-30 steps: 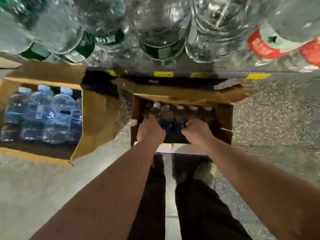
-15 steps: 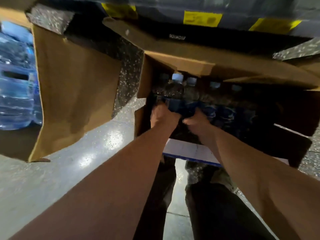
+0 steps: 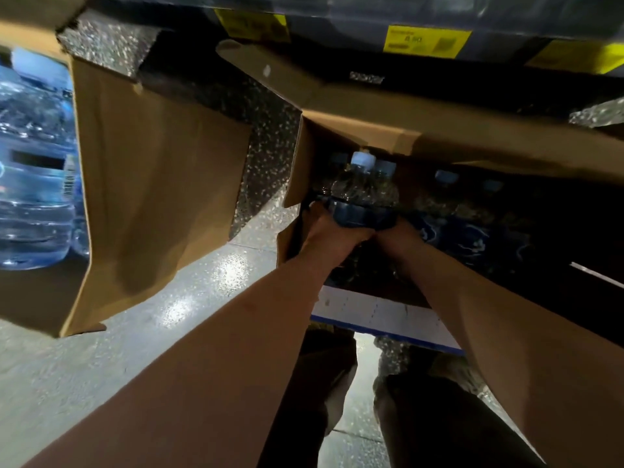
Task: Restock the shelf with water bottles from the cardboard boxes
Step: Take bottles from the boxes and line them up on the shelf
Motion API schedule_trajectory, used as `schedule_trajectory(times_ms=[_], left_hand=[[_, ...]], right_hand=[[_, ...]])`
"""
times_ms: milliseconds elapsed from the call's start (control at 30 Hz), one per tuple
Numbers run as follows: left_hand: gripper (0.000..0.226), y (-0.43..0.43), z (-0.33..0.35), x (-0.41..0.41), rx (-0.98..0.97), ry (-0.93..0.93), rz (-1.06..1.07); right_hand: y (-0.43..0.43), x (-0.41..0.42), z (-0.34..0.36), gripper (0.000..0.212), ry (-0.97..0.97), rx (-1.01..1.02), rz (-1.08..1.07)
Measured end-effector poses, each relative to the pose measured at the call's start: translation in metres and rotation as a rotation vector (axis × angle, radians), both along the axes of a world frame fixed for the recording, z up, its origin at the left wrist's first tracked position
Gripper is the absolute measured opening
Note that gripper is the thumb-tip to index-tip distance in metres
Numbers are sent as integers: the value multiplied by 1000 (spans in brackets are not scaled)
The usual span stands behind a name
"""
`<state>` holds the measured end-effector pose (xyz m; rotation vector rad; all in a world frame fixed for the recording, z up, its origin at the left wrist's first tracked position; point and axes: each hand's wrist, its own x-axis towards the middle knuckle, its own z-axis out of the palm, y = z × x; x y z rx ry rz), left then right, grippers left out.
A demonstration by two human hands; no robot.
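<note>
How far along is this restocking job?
Little shows as done: only the shelf edge is in view. In hand: left hand and right hand grip bottles in the open box. Left: more bottles there, and a second box holds big bottles.

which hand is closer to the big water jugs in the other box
Left. The left hand grips a small water bottle, on the side toward the big water jugs; the right hand is beside it, farther away.
</note>
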<state>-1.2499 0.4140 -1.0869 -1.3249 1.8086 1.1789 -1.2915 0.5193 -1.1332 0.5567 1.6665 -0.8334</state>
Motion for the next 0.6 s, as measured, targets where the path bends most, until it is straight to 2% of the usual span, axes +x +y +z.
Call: schedule_trajectory(times_ms=[100,200,333,400,500,567,600], left_hand=[[69,-8,7,-6,-6,35,-4],[69,-12,21,-9,68,22,98],[77,-11,46,-8,206,85,315],[62,-6,62,-8,266,113,324],[24,6,85,-9,356,168,378],[13,16,108,-10,360,176,381],[16,21,120,-12,364,191,384]], right_hand=[[-3,1,10,44,-77,-17,-148],[-2,0,22,51,-141,-41,-283],[9,-7,48,56,-147,-13,-247],[21,-8,68,52,-150,-11,-239],[36,-12,102,36,-138,-25,-248],[47,-16,131,35,-134,-71,-258],[52,-17,143,40,-125,-96,-257]])
